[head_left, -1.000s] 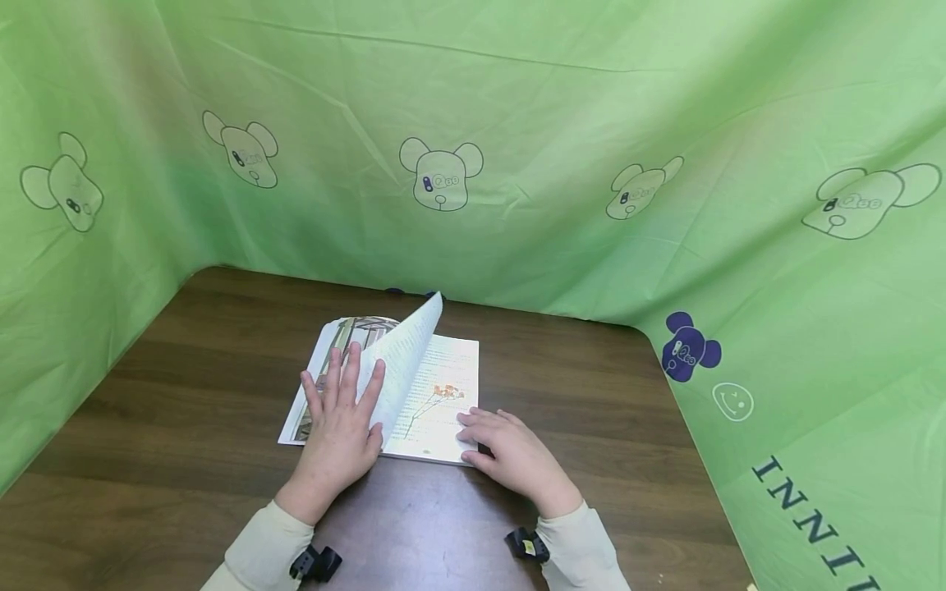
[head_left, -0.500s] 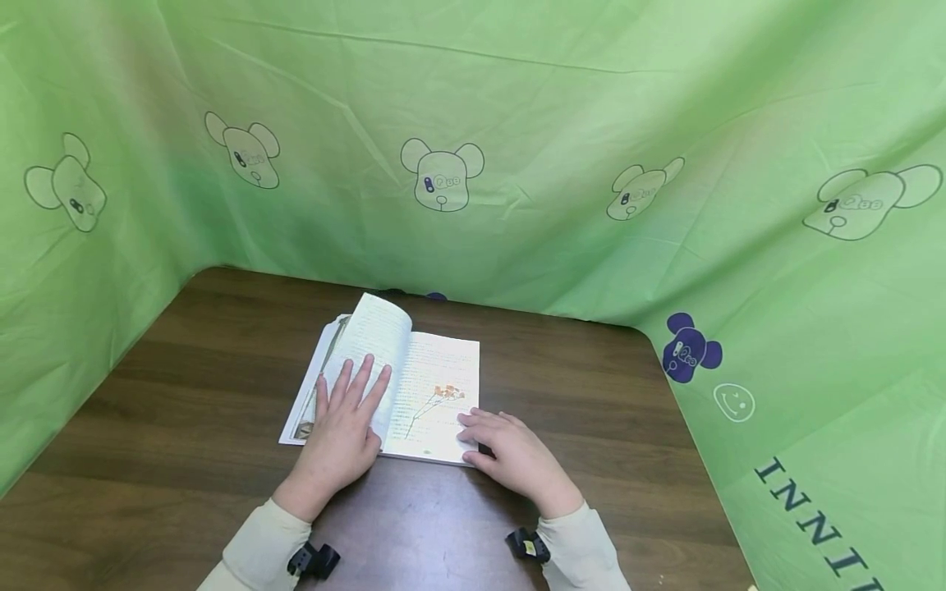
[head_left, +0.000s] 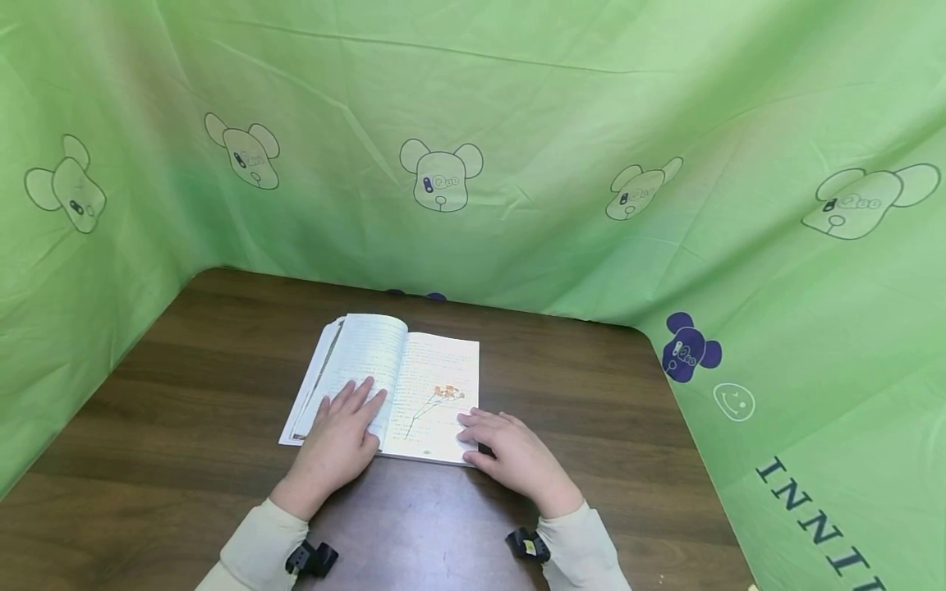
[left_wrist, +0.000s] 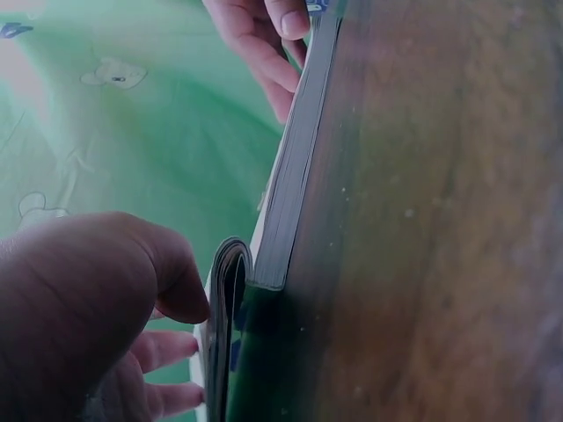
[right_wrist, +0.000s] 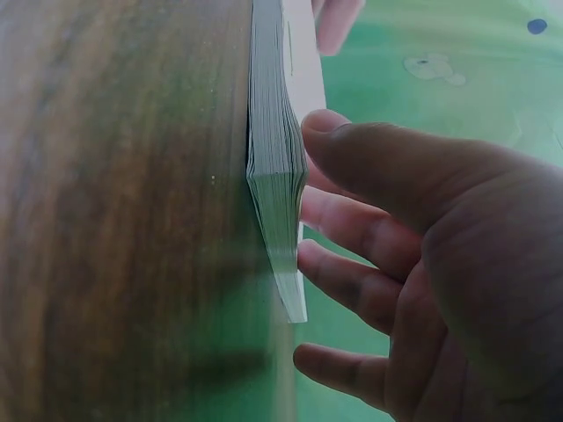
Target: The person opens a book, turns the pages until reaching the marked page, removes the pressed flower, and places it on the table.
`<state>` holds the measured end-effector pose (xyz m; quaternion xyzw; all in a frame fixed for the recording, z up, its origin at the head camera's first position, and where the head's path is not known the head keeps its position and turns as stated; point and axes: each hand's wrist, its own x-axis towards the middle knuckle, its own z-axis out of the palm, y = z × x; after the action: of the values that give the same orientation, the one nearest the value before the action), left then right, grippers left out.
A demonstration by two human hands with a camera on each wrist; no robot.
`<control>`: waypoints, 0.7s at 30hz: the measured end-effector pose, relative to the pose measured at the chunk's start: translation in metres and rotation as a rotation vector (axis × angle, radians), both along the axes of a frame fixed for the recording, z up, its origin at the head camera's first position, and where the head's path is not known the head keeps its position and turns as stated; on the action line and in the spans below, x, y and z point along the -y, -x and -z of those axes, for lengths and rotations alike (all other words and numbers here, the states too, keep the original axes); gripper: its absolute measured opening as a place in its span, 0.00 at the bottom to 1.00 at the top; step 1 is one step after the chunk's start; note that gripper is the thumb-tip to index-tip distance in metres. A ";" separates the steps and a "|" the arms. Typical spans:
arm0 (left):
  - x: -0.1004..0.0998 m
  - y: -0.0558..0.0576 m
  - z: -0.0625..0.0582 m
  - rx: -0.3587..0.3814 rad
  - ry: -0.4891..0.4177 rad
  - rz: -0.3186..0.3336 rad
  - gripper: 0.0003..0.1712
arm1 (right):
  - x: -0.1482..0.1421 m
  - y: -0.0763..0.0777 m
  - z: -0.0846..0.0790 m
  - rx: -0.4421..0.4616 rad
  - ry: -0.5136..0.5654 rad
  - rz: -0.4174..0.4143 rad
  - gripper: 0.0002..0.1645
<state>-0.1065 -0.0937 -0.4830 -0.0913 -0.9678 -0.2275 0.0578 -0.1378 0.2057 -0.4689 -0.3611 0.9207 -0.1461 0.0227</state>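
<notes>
An open book [head_left: 443,357] lies on the brown wooden table, its right page showing printed lines and an orange flower on a thin stem. My left hand [head_left: 336,447] rests with fingers extended on the lower part of the left page [head_left: 369,345]. At the book's lower right edge, the relaxed fingers and thumb of my right hand [head_left: 513,455] touch the page. In the right wrist view the thumb [right_wrist: 361,149] sits at the corner of the page block [right_wrist: 274,141]. The left wrist view shows the left-hand pages [left_wrist: 230,264] arching near the spine.
Wood-grain tabletop [head_left: 576,386] surrounds the book. A green curtain [head_left: 532,254] printed with bear heads encloses the back and sides of the table. A small black device [head_left: 312,560] is strapped at the left wrist, another black device [head_left: 528,544] at the right.
The lifted page has swung over to the left and now lies flat, covering the picture there. My left hand has drawn slightly toward the near edge; the right hand stays put.
</notes>
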 end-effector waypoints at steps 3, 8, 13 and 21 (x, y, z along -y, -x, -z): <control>0.000 -0.001 -0.001 0.033 -0.009 -0.016 0.33 | 0.000 0.000 0.000 0.000 0.002 0.002 0.16; 0.001 -0.001 -0.001 0.062 -0.021 -0.029 0.30 | 0.000 0.000 -0.001 0.005 0.007 0.005 0.16; 0.003 -0.002 0.000 0.069 -0.009 -0.020 0.31 | 0.000 -0.001 -0.001 0.003 0.013 0.006 0.15; 0.008 -0.004 -0.001 0.090 0.006 0.013 0.33 | 0.005 -0.001 -0.002 0.016 0.041 0.050 0.13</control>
<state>-0.1026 -0.1016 -0.4819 -0.0873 -0.9694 -0.2290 0.0126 -0.1370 0.2007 -0.4669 -0.3373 0.9260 -0.1682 0.0189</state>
